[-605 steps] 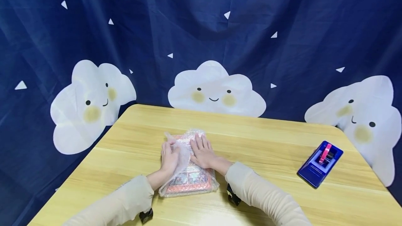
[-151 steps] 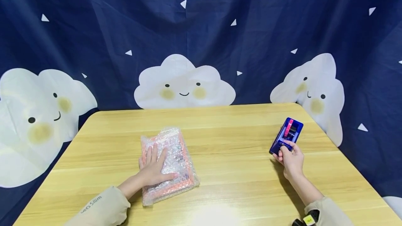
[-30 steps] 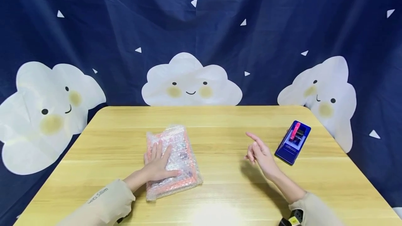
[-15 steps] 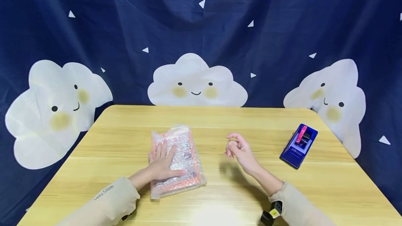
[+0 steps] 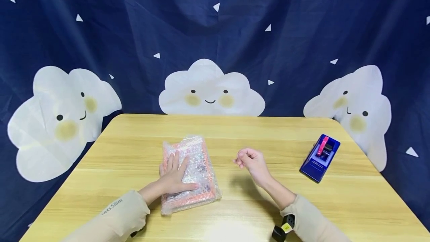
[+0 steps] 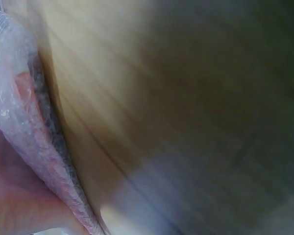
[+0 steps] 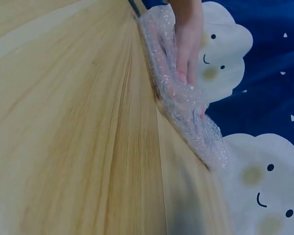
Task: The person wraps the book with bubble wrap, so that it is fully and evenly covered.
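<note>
A flat, orange-bordered item in clear bubble wrap (image 5: 196,171) lies on the table, left of centre. My left hand (image 5: 174,179) rests on it with fingers spread; in the left wrist view, only part of this hand (image 6: 19,200) shows at the wrap's edge. Right of the package, my right hand (image 5: 254,164) is held over the table, its fingers curled and thumb bent toward the index finger. I cannot tell whether something thin is pinched there. A blue tape dispenser (image 5: 317,161) with a pink-red part stands farther right, apart from both hands.
The light wooden table (image 5: 252,130) has rounded far corners. Behind it hangs a dark blue curtain (image 5: 289,21) printed with white clouds. A black wrist device (image 5: 285,227) with a yellow label sits at the right sleeve.
Some seconds ago the right hand was at the tape dispenser. Over the last second it has moved left toward the package and its extended index finger has curled in. The left hand stays on the package.
</note>
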Tool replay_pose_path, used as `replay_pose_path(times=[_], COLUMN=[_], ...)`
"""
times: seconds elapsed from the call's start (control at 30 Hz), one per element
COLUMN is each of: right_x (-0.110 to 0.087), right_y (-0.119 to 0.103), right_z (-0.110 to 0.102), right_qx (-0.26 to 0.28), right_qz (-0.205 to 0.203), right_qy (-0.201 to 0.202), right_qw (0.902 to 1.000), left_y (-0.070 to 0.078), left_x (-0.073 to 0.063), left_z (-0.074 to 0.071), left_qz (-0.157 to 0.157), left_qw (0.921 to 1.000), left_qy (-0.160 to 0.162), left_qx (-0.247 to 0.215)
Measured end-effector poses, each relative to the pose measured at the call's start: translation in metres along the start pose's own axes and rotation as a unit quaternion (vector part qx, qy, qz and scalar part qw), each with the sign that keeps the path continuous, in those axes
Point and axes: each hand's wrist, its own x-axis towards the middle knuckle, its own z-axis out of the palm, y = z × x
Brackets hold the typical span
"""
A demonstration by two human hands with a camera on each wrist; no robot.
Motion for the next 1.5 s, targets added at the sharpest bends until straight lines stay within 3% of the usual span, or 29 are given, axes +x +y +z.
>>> replay_pose_path(times=[0.17, 0.37, 0.6, 0.8, 0.97, 1.33, 1.4, 1.5], right_x=[0.001, 0.003, 0.005, 0.007, 0.008, 0.012, 0.013, 0.014], right_y=[0.003, 0.006, 0.004, 0.001, -0.001, 0.006, 0.009, 0.011], right_z=[0.0, 0.001, 0.005, 0.009, 0.015, 0.036, 0.039, 0.043], right_qx=[0.014, -0.009, -0.103, -0.216, -0.271, -0.318, -0.307, -0.26], right_qz=[-0.032, -0.05, -0.045, -0.02, -0.025, 0.03, 0.044, 0.084], right_qy=[-0.024, -0.04, -0.039, -0.087, -0.139, -0.24, -0.258, -0.28], right_qw=[0.9991, 0.9979, 0.9928, 0.9724, 0.952, 0.9167, 0.915, 0.9203], left_y=[0.002, 0.0, -0.001, -0.001, 0.0, 0.002, 0.003, 0.004], left_x=[-0.002, -0.002, -0.001, -0.002, -0.002, -0.004, -0.003, -0.004], left_z=[-0.001, 0.001, 0.001, 0.001, -0.001, -0.003, -0.003, -0.004], left_qz=[-0.002, -0.001, -0.001, -0.003, -0.001, -0.007, -0.007, -0.007], left_qw=[1.0, 1.0, 1.0, 1.0, 1.0, 0.9999, 0.9999, 0.9999], left_qy=[0.002, 0.004, 0.005, 0.003, 0.002, -0.003, -0.004, -0.006], left_qx=[0.0, -0.001, -0.001, -0.005, -0.004, 0.006, 0.008, 0.008])
